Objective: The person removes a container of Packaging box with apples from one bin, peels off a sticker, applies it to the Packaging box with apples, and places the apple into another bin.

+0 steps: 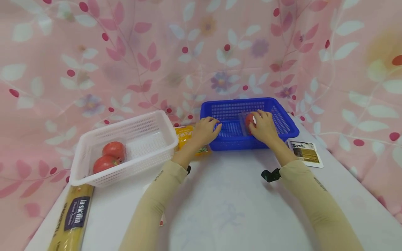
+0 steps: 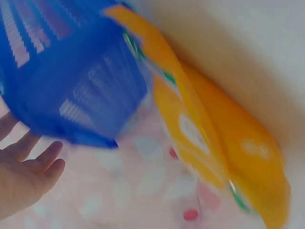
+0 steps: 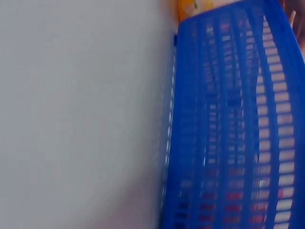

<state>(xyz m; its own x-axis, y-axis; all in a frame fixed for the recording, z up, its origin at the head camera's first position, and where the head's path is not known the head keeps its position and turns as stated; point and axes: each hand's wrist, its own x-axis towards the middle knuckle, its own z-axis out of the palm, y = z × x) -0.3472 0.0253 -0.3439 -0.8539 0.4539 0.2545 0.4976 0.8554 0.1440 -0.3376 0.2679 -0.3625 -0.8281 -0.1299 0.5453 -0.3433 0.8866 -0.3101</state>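
My right hand [image 1: 264, 127] reaches into the blue basket [image 1: 248, 143] and grips a clear-packed tomato pack [image 1: 249, 121], its fingers over the top and covering part of the red fruit. Over the left rim of that basket hovers my left hand [image 1: 204, 131], its fingers loosely spread and holding nothing. In the left wrist view the left hand [image 2: 28, 167] is beside the basket's edge. A yellow-orange packet [image 1: 184, 135] stands between the two baskets, partly behind the left hand. The right wrist view shows mostly the blue basket's slotted side [image 3: 219, 119]; the right hand's fingers are hidden there.
A white basket [image 1: 150, 150] at left contains a pack of red tomatoes [image 1: 113, 150]. A yellow spaghetti packet [image 1: 73, 216] lies in front of it. Right of the blue basket is a flat pack with a gold label [image 1: 306, 153]. A floral curtain [image 1: 188, 52] hangs behind.
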